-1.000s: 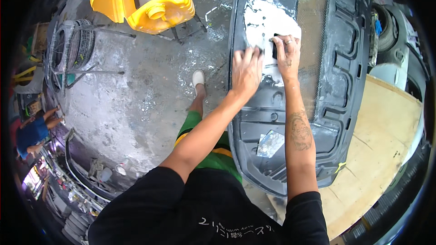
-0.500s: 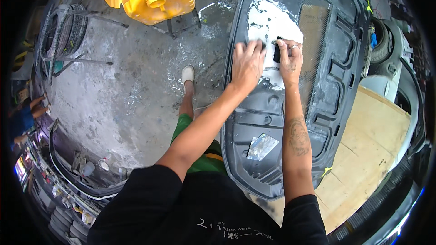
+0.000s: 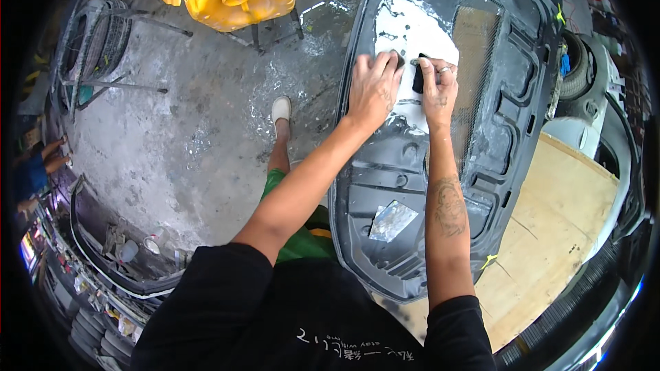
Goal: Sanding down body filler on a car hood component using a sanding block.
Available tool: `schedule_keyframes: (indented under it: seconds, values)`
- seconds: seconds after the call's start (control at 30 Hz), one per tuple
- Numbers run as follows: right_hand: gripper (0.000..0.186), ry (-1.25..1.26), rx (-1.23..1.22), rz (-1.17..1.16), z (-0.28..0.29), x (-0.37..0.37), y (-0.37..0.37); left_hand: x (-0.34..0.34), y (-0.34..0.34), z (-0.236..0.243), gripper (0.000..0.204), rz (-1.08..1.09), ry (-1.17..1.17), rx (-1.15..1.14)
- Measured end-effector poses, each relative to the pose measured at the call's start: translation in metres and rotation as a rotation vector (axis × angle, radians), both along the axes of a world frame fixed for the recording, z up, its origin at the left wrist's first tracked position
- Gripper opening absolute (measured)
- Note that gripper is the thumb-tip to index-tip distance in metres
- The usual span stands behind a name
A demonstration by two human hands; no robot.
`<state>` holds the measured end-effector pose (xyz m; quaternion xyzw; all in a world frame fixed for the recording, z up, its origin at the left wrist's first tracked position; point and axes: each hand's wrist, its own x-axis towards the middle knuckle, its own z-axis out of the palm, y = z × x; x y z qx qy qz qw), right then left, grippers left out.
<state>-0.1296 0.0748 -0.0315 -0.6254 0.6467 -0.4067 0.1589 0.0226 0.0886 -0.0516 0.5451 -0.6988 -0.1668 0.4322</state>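
Observation:
A large dark grey molded panel (image 3: 405,144), ribbed like a vehicle hood liner, lies below both hands. On its far part is a white patch (image 3: 433,38) with ragged edges and dark specks. My right hand (image 3: 440,89) pinches a flat black piece (image 3: 418,79) over the patch, thumb and fingers closed. Just left of it, my left hand (image 3: 375,89) has its fingers bent down at the patch's left edge. A small dark thing (image 3: 399,59) shows at its fingertips; its kind is unclear.
A silvery rectangular sheet (image 3: 393,221) rests on the panel's near end. Right of the panel is a light wooden board (image 3: 557,227). A yellow painted part (image 3: 240,3) stands on a stand at the back. Tires and a metal frame (image 3: 96,62) are left; another person (image 3: 38,172) shows at far left.
My left hand has shifted slightly over the patch's left edge, its fingers a little higher. My right hand stays nearly in place with the black piece. The whole view has tilted slightly.

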Motion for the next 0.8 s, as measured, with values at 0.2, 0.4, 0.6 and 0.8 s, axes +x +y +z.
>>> schedule_keyframes:
  seconds: [0.2,0.4,0.6,0.8]
  values:
    - [0.021,-0.009,0.036,-0.017,0.002,0.001,0.001,0.003,-0.001,0.003,0.029,-0.019,-0.069,0.063]
    - [0.02,0.016,0.02,-0.013,-0.007,-0.007,0.004,-0.003,0.027,0.003,0.03,-0.044,-0.067,0.069]
    - [0.019,0.024,0.016,-0.017,-0.005,-0.002,0.004,-0.004,0.018,0.0,0.031,0.014,-0.09,0.038]
    - [0.021,0.033,0.062,0.005,-0.002,-0.001,0.003,0.0,-0.009,-0.007,0.024,0.018,-0.11,0.045]
